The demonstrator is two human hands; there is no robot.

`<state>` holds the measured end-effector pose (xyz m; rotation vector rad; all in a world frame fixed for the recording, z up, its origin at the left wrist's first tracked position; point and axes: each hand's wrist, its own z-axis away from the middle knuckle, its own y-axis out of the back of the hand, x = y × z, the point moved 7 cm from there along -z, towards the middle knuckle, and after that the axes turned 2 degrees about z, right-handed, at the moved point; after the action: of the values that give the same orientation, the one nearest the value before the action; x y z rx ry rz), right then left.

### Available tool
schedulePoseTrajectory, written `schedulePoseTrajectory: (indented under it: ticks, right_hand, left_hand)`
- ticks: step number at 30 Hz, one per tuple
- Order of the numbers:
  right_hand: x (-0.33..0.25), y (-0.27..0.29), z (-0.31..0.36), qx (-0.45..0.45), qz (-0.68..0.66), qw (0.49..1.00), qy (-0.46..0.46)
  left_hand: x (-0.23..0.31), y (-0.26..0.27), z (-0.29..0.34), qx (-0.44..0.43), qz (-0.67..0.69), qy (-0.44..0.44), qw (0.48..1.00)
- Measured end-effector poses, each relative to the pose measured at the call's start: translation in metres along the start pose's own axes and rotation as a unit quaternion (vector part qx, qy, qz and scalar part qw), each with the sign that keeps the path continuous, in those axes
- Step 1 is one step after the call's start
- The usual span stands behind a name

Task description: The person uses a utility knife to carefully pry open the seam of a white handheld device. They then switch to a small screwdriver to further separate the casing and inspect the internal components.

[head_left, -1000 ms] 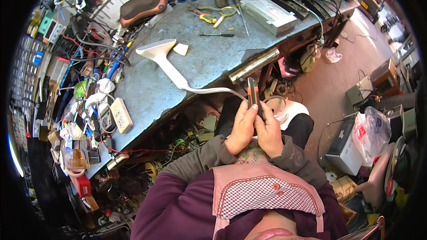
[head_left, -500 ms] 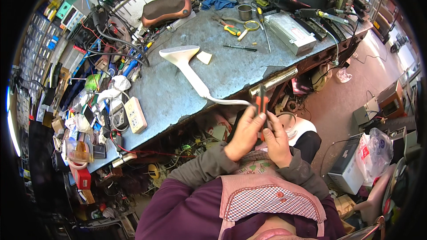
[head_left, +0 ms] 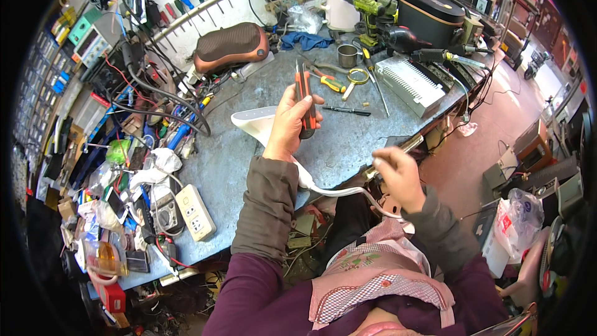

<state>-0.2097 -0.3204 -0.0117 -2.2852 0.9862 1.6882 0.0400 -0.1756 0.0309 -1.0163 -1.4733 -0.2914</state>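
Observation:
My left hand [head_left: 291, 121] is raised over the workbench, its fingers wrapped round a slim orange-and-black hand tool [head_left: 306, 107] with a thin metal tip pointing away from me. Its exact kind is unclear. Behind that hand and wrist lies a white hand-held appliance [head_left: 254, 122] with a flared, flat head, its handle partly hidden. A pale cable [head_left: 339, 191] runs from the handle over the bench edge toward my lap. My right hand [head_left: 401, 177] hovers off the front edge above the cable, fingers curled in; whatever they may hold is hidden.
On the bench [head_left: 224, 193] lie a black pen [head_left: 346, 111], a magnifying glass [head_left: 356, 79], yellow-handled pliers [head_left: 334, 83] and a finned metal box [head_left: 410, 84]. A brown massage cushion [head_left: 231, 48] stands at the back. Clutter and a power strip [head_left: 194, 213] crowd the left.
My hands were together over my lap at the tool. Now my left hand has carried it forward and left over the bench, and my right hand has come away from it.

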Motion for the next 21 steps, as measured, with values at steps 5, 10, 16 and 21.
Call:
schedulePoseTrajectory:
  ticks: [5, 10, 16, 21]
  right_hand:
    - [-0.016, -0.027, -0.112, -0.015, 0.141, 0.985, 0.098]
    - [0.026, -0.073, -0.245, -0.009, 0.311, 0.942, 0.123]
    - [0.076, -0.129, -0.327, -0.119, 0.491, 0.860, -0.066]
    - [0.113, -0.129, -0.352, -0.143, 0.401, 0.901, -0.082]
  left_hand:
    - [0.017, 0.006, 0.000, -0.028, 0.079, -0.021, 0.996]
    - [0.022, -0.004, 0.003, -0.086, 0.124, -0.008, 0.989]
    - [0.033, -0.003, 0.009, -0.081, 0.137, -0.017, 0.987]
    - [0.028, -0.004, 0.002, -0.088, 0.124, 0.003, 0.988]
